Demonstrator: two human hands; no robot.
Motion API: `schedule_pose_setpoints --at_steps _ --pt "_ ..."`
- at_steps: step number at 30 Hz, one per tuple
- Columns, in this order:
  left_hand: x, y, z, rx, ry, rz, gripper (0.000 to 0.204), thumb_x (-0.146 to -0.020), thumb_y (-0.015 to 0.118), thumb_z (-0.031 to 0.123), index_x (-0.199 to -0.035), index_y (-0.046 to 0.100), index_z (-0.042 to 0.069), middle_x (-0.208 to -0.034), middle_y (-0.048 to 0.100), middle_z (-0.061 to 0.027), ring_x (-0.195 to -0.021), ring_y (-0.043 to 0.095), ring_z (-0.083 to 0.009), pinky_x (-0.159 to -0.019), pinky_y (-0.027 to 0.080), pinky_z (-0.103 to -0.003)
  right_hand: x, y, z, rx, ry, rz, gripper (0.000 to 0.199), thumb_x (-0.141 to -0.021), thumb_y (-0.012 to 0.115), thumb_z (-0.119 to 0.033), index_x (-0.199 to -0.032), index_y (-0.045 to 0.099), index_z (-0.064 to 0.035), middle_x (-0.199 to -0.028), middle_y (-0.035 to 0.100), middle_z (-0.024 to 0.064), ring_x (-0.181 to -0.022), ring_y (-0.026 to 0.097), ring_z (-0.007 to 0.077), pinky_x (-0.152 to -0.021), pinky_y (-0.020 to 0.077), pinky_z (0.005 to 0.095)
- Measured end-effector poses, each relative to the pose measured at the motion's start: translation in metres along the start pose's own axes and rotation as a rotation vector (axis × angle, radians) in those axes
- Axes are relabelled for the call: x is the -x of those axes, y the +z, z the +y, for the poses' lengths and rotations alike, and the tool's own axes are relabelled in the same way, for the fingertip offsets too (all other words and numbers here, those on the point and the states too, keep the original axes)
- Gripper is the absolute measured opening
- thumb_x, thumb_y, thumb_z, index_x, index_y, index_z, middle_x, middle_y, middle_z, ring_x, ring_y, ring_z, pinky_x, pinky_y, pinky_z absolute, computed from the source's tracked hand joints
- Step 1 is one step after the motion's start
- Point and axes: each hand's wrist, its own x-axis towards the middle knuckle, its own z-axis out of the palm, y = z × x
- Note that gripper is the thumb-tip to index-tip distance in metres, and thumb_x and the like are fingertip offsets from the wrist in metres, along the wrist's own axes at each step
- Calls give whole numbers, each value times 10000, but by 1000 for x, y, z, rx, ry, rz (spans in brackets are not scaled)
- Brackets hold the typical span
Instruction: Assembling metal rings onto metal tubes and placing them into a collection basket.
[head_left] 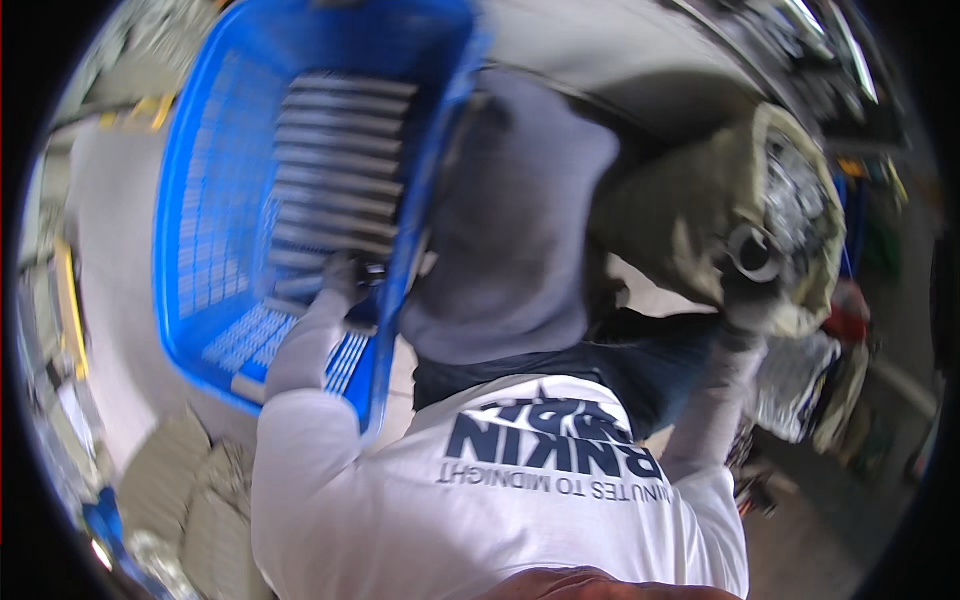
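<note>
My left hand (345,275), in a grey glove, grips the rim of a blue slatted plastic laundry basket (230,180) that is tipped up at the upper left, its inside facing me and empty. A grey garment (510,220) hangs from the basket's right edge down over my chest. My right hand (745,300), also gloved in grey, holds a bundle of olive-green cloth (700,220) at the right, beside a round drum opening (795,200). I wear a white long-sleeved shirt (480,500) with dark print.
A pale floor (110,250) lies at the left, with folded beige cloth (190,480) at the lower left. Crumpled clothes, some silver-grey and red (810,360), are piled at the right. The picture is blurred by motion.
</note>
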Motion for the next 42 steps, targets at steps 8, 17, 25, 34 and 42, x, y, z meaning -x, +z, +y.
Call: schedule_pose_setpoints --at_steps 8,17,25,34,42 --pt "-19 86 438 -472 514 343 479 -859 825 149 -1290 660 21 -1102 710 -117 -1019 683 -255 -932 534 -380 -9 12 -44 -1651 711 -92 561 -1011 567 -359 -1447 555 -7 -1240 706 179 -1007 701 256 -906 583 405" --pt "82 328 598 -1086 1257 -163 694 -732 837 267 -1362 634 60 -1173 676 -146 -1055 647 -360 -916 518 -475 -1 34 -67 -1078 552 74 438 -1104 388 -288 -1191 688 18 -1004 728 108 -871 684 202 -815 535 307" --pt "64 377 582 -1215 1028 -290 704 -767 839 301 -1380 601 46 -1235 692 -150 -1097 680 -331 -938 536 -456 9 29 -65 -980 385 172 362 -1034 436 -208 -1113 706 21 -1109 731 178 -1020 724 327 -929 565 392" --pt "61 387 578 -1212 1096 -310 708 -764 837 278 -1373 592 15 -1230 690 -173 -1102 680 -347 -937 532 -463 15 44 -69 -1086 466 286 288 -1048 537 -179 -1044 720 44 -1007 729 97 -890 654 158 -844 520 299" --pt "65 381 581 -1180 1106 -325 688 -773 825 232 -1374 585 -3 -1235 680 -189 -1102 670 -378 -930 529 -474 10 42 -88 -1102 674 229 270 -1047 555 -202 -1083 698 25 -993 700 90 -908 660 170 -843 515 297"
